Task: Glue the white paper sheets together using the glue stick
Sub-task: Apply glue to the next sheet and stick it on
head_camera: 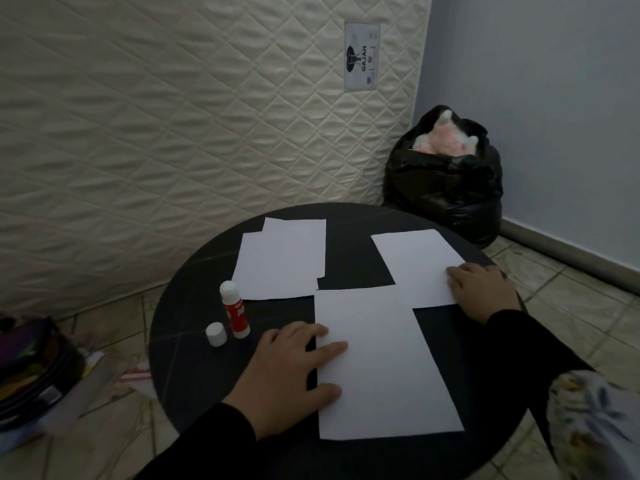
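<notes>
Left hand (294, 362): flat, fingers straight and spread, resting on the left edge of the near sheet (377, 365); holding nothing. Black sleeve to the wrist.

Right hand (481, 289): flat, fingers relaxed and pointing left, pressing the near right corner of the right sheet (419, 265); holding nothing. Black sleeve likewise.

Near sheet: white, lying flat at the front middle of the table (194, 341), its far right corner overlapping the near edge of the right sheet.

Right sheet: white, flat, turned at an angle, toward the far right of the tabletop.

Far left sheets (280, 261): white, two stacked and offset, apart from the other two.

Glue stick (235, 310): red body, white top, uncapped, standing upright just left of the left hand, near the front edge of the far left sheets.

Cap (216, 334): white, standing just beside the glue stick.

Table: round, dark top.

Mattress (173, 133): quilted, cream, leaning upright behind the table.

Black bag (446, 188): on the floor in the corner, pink and white stuffing showing at the top.
</notes>
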